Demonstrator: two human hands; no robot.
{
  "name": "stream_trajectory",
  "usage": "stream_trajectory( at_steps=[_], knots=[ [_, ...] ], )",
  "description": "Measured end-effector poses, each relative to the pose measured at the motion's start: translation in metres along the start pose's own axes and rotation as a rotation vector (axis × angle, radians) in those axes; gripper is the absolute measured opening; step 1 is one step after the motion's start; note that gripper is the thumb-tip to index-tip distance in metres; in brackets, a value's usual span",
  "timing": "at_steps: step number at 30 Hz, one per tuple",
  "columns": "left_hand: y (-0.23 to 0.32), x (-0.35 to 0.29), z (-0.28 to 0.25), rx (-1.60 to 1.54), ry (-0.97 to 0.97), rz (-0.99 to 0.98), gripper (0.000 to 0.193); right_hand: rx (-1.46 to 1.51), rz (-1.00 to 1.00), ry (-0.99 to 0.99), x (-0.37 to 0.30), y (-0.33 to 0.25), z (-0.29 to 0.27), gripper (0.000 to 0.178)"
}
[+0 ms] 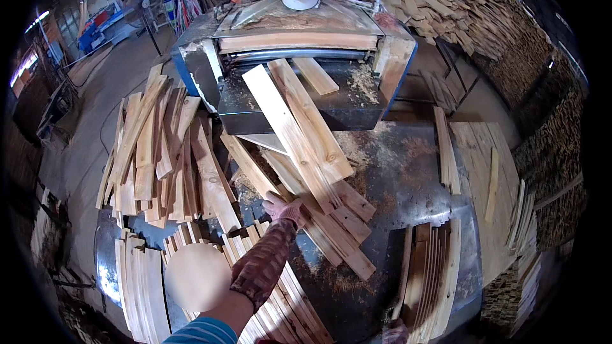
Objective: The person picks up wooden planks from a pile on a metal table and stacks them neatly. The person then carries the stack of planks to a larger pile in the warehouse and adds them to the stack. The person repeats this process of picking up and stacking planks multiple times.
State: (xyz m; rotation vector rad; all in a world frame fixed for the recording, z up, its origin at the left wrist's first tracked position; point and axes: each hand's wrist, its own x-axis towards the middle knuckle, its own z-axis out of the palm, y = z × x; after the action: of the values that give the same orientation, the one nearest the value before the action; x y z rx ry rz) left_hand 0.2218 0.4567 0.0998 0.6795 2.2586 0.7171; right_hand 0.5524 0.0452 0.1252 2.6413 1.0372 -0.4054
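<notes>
My left hand, in a pinkish glove with a patterned brown-red sleeve cover, reaches in from the lower left. Its fingers are closed over a narrow wooden plank that slants across the metal table. Beside that hand lies a loose pile of boards. A pale wide board and a knotty board lie on top, their far ends resting on the bed of a planing machine. At the bottom edge, part of my right hand shows beside a stack of upright-set planks; its fingers are mostly hidden.
A short board lies at the machine's rollers. Rough planks are heaped at the left, with stacked strips nearer. Shavings cover parts of the metal table. A broad wooden panel and large timber piles stand right.
</notes>
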Motion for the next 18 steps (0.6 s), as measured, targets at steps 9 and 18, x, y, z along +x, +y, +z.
stream_trajectory(
  at_steps=[9,18],
  knots=[
    [-0.056,0.054,-0.059,0.315,-0.202,0.967,0.038,0.116,-0.15,0.332,0.095,0.08,0.076,0.076],
    [-0.139,-0.038,-0.145,-1.144,-0.669,-0.047,0.036,0.433,-0.915,0.234,0.103,-0.338,-0.12,0.08]
  ],
)
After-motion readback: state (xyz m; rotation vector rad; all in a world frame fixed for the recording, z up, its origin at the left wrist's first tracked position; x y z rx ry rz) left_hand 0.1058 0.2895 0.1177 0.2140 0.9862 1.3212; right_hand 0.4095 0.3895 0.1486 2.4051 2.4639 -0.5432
